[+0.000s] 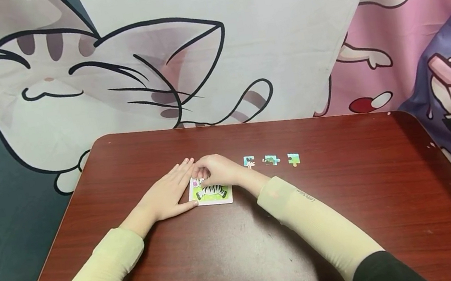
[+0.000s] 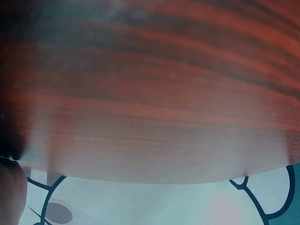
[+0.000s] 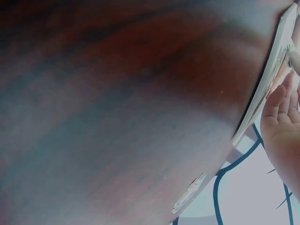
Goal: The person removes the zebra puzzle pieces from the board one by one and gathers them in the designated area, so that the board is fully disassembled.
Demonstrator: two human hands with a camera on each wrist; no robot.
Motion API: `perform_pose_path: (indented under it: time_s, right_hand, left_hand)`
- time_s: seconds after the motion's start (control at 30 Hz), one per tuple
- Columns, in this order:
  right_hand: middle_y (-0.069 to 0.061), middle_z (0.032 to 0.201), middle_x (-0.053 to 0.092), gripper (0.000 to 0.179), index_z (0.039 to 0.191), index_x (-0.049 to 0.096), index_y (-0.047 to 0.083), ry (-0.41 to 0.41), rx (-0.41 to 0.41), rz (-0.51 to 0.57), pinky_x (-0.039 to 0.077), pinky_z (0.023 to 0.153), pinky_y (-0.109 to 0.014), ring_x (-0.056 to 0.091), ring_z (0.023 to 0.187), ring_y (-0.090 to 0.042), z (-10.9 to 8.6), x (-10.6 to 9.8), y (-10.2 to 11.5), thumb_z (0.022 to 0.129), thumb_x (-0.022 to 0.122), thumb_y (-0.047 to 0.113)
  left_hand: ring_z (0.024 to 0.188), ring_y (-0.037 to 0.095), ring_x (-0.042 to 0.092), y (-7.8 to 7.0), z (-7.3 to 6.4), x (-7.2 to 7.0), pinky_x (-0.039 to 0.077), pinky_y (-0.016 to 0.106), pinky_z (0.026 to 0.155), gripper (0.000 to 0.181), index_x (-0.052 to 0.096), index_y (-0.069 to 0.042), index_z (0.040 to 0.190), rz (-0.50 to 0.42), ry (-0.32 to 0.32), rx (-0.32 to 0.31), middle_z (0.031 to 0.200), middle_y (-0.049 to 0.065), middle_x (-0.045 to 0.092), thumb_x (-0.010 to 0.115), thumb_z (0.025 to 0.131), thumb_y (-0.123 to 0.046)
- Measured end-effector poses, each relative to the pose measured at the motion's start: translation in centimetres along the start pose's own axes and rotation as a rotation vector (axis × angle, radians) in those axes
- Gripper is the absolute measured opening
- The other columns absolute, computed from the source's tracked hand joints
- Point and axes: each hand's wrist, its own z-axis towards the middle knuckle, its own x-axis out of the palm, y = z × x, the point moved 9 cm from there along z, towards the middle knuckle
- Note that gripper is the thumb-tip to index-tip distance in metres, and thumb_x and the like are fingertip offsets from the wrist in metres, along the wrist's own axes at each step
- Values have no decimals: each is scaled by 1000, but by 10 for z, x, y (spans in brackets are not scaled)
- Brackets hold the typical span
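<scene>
A small zebra jigsaw puzzle in a white-edged frame (image 1: 215, 192) lies on the table in the head view. My left hand (image 1: 170, 190) rests along its left side, fingers straight, thumb tip at the lower left corner. Over the upper part of the puzzle, my right hand (image 1: 218, 169) has its fingers and thumb curled together, pinching a puzzle piece that they mostly hide. The right wrist view shows curled fingers (image 3: 281, 101) over the frame (image 3: 265, 84), seen edge-on. To the right lie three loose pieces: one with a zebra's head (image 1: 249, 161), a middle one (image 1: 271, 160) and a green-blue one (image 1: 293, 159).
The reddish-brown wooden table (image 1: 346, 190) has rounded far corners. Behind it hangs a cloth with a cartoon cat (image 1: 73, 114); pink and purple cloth (image 1: 402, 36) hangs at the right. The left wrist view mostly shows tabletop (image 2: 154, 93).
</scene>
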Motion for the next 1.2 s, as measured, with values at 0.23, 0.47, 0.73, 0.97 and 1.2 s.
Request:
perform_pose_path:
  time_s: [0.23, 0.47, 0.73, 0.97, 1.2]
  right_hand:
    - [-4, 87, 71, 10, 100, 76, 7, -8, -7, 30, 49, 74, -14, 62, 80, -9, -1, 0, -1, 91, 76, 4]
    - [-3, 88, 73, 5, 99, 74, 8, 21, -7, 38, 52, 77, -14, 64, 82, -7, -1, 4, -2, 94, 76, 8]
    - [-4, 88, 74, 5, 99, 75, 7, 33, -8, 47, 51, 77, -15, 63, 81, -7, -3, 5, -1, 94, 75, 8]
    - [-5, 89, 74, 6, 100, 75, 7, 42, -1, 35, 52, 77, -15, 64, 81, -7, -5, 4, 0, 94, 75, 8]
    - [-5, 92, 77, 5, 98, 75, 8, 46, 14, -19, 55, 82, -18, 69, 85, -10, -6, 5, -1, 95, 74, 11]
  left_hand:
    - [167, 33, 17, 0, 0, 1, 21, 48, 136, 100, 20, 3, 168, 2, 2, -3, 178, 20, 17, 59, 100, -60]
    - [167, 33, 17, 0, 0, 1, 22, 48, 136, 99, 22, 4, 167, 8, -7, 0, 178, 20, 18, 59, 100, -60]
    - [166, 35, 20, -1, 1, 0, 24, 49, 135, 100, 24, 5, 166, 16, -24, 13, 177, 22, 20, 61, 99, -59]
    - [164, 37, 24, -3, 1, -4, 29, 52, 133, 98, 28, 7, 164, 12, -56, 34, 175, 24, 24, 63, 98, -56]
    - [165, 36, 21, -3, 1, -3, 26, 50, 134, 97, 27, 6, 165, 8, -34, 22, 176, 22, 21, 61, 100, -58]
